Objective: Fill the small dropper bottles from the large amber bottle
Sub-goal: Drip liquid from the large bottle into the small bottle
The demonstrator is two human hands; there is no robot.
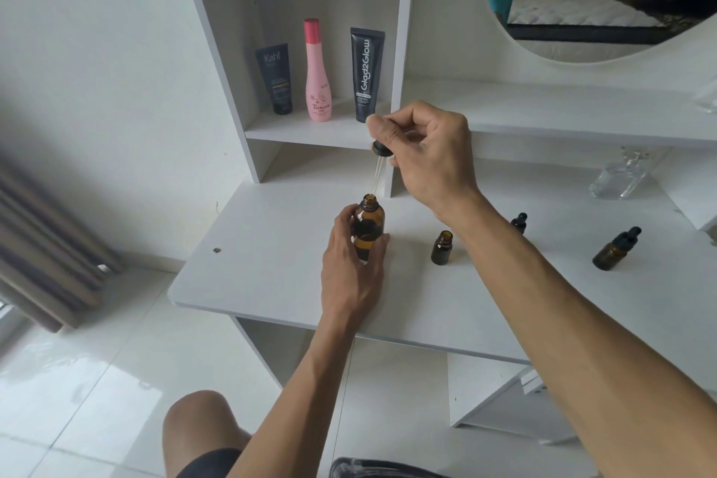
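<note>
Leftmost on the white shelf stand three toiletries in a row: a dark tube, a pink bottle and a black tube. Below, on the white table, the left hand is wrapped around the large amber bottle, fingers on its left side and thumb on its right, keeping it upright with its mouth uncapped. Directly above that mouth hangs a dropper; its black collar is pinched closed between the thumb and fingers of the right hand, and the tip of the glass pipette sits just at the bottle's opening. Whether the tip is inside the neck or a little above it cannot be told. Right of the large bottle, near it but apart, an open small bottle stands upright with no cap. Further right, partly hidden behind the right forearm, a capped dropper bottle shows only its black top. Well to the right again, a second capped bottle leans in the wide-angle view. Behind it a clear glass bottle rests near the back of the table
</note>
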